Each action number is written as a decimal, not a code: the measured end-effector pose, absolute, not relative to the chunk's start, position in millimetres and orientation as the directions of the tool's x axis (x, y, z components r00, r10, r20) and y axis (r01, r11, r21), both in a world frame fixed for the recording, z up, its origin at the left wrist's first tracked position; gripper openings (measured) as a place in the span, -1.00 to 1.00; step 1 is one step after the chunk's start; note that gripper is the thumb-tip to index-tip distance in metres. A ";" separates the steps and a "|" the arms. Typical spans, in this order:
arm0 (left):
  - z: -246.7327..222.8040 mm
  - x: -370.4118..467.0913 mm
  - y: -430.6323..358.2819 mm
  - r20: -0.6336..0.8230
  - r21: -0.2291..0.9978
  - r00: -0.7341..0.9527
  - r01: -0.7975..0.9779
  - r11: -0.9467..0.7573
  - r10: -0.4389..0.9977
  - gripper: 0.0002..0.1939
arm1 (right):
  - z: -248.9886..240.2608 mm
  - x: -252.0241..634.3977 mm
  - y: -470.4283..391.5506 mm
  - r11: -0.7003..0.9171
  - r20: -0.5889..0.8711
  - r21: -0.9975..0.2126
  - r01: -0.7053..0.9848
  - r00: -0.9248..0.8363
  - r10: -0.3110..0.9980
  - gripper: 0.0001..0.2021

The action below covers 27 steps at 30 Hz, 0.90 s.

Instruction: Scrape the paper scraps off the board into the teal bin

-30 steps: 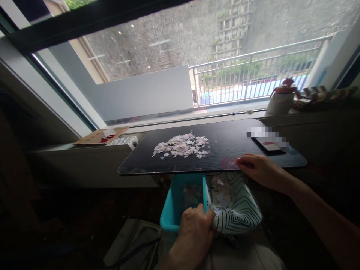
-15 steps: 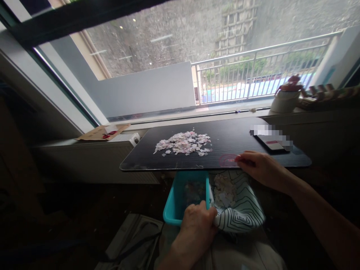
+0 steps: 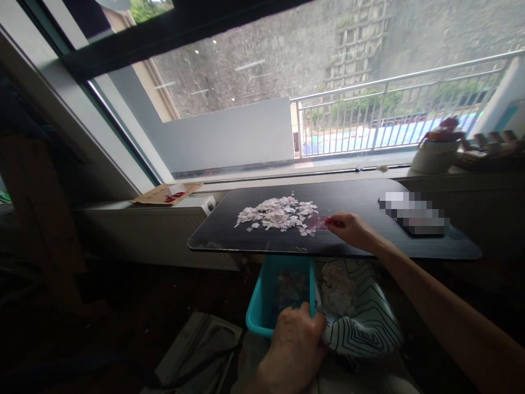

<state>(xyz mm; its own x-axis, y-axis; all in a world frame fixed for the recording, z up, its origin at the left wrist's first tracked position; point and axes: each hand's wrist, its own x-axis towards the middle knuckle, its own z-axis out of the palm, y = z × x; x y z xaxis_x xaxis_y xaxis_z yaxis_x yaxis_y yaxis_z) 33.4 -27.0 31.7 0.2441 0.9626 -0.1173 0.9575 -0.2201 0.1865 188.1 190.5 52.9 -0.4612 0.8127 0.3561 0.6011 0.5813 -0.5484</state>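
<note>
Beside the right edge of a pile of small white and pinkish paper scraps (image 3: 274, 213), my right hand (image 3: 348, 229) pinches the red end of a flat, see-through pink oval piece (image 3: 316, 222). Its exact kind is unclear. The oval lies low over the black tabletop (image 3: 353, 197), at the outermost scraps. Below the table's front edge, my left hand (image 3: 297, 336) is closed around the near right rim of a turquoise plastic bin (image 3: 256, 323), where a white black-lined cloth-like container (image 3: 369, 339) meets it. Dim scraps lie inside the bin; paler scraps lie in the patterned container.
A dark flat device, partly blurred out (image 3: 414, 213), rests on the table's right side. Brown paper with red items (image 3: 164, 193) lies on the radiator (image 3: 197, 205) at left. A white jug-like container (image 3: 435, 156) stands on the windowsill.
My right hand has moved left with the pink oval piece, from the table's front edge to the scrap pile. My left hand keeps its grip. The camera view has shifted slightly.
</note>
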 end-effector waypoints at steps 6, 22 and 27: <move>33.4 33.0 -27.8 -0.123 0.192 0.252 0.955 -0.226 0.960 -0.92 | 53.7 197.1 182.6 0.559 0.341 -0.579 0.594 -0.446 0.827 -0.66; 32.3 33.4 -28.3 -0.119 0.183 0.261 0.954 -0.237 0.958 -0.91 | 56.0 183.6 172.5 0.609 0.350 -0.549 0.573 -0.504 0.789 -0.70; 31.0 33.2 -27.9 -0.119 0.185 0.262 0.954 -0.238 0.958 -0.91 | 63.5 181.2 167.4 0.615 0.311 -0.526 0.587 -0.540 0.782 -0.73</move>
